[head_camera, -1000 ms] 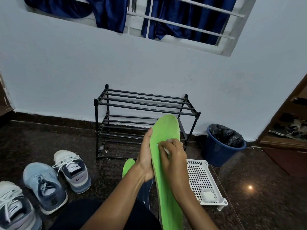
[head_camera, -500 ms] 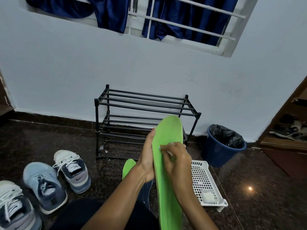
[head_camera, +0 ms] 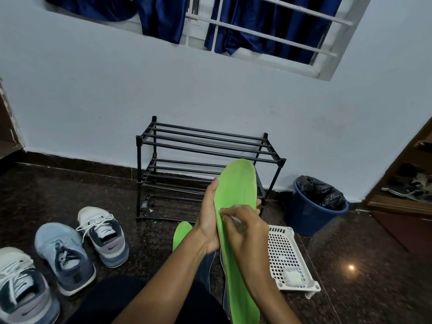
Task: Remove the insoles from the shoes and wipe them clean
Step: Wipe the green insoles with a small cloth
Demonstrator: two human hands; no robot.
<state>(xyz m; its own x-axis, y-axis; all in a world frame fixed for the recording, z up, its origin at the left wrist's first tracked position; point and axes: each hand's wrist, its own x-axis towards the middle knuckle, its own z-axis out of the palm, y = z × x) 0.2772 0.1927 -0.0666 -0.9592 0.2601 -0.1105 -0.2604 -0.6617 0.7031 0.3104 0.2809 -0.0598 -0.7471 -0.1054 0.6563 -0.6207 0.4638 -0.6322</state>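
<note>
**A:** ok, what's in the containers?

**B:** white basket (head_camera: pixel 288 247) on the floor (head_camera: pixel 374 265) on the person's right. There's one small white lump (head_camera: pixel 293 278) in its near corner, can't tell what it is. Blue bin (head_camera: pixel 304 217) sits by the wall (head_camera: pixel 93 101) behind it, lined with a black bag (head_camera: pixel 320 190).

**A:** and the room?

**B:** dark speckled floor, pale blue wall, and a barred window (head_camera: pixel 323 71) up top with navy curtains (head_camera: pixel 161 17). Black two-tier rack (head_camera: pixel 205 146) against the wall. Three shoes (head_camera: pixel 63 256) along the floor's left edge. The other insole (head_camera: pixel 181 232) lies on the floor just behind the left wrist.

**A:** hands?

**B:** left hand (head_camera: pixel 208 220) grips the green insole (head_camera: pixel 238 183), holding it upright in front of the rack. Thumb runs along the insole's left edge and fingertips (head_camera: pixel 258 202) peek round the right. Right hand (head_camera: pixel 246 232) has its fingers curled, pinching a little white wipe (head_camera: pixel 235 219) against the insole's face.

**A:** anything different from a second ago?

**B:** barely. The right hand slid a bit lower and toward the insole's left edge. The left hand's grip looks the same, and everything on the floor stayed put.
</note>
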